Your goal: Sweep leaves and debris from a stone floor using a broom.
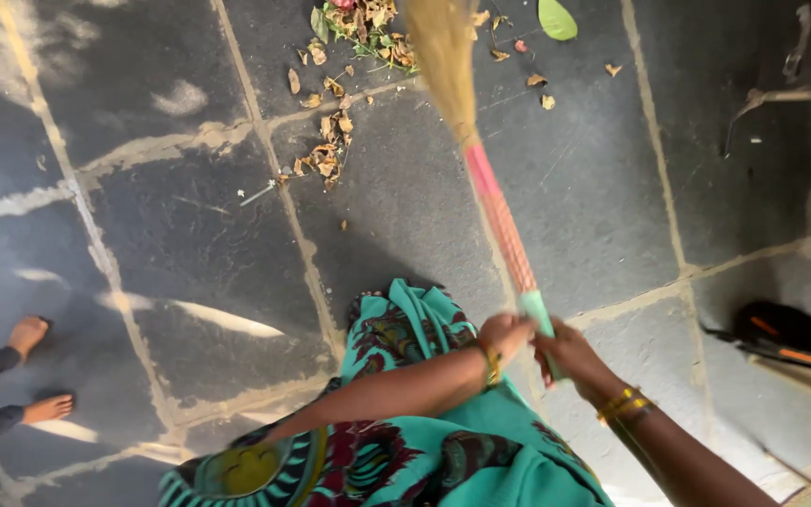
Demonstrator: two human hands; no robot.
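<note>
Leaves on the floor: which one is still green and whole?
The big green leaf at the top edge, right of the broom's bristles. The other leaves, scattered and piled to the left, are dry, brown and crumpled.

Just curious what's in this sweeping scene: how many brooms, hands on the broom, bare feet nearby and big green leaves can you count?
Brooms: 1, the broom
Hands on its handle: 2, left hand, right hand
Bare feet of another person: 2
Big green leaves: 1
Total: 6

garment (481,451): teal cloth, dark red and yellow print | wrists: gold bangles (623,405) (both arms); sleeves: none
</note>
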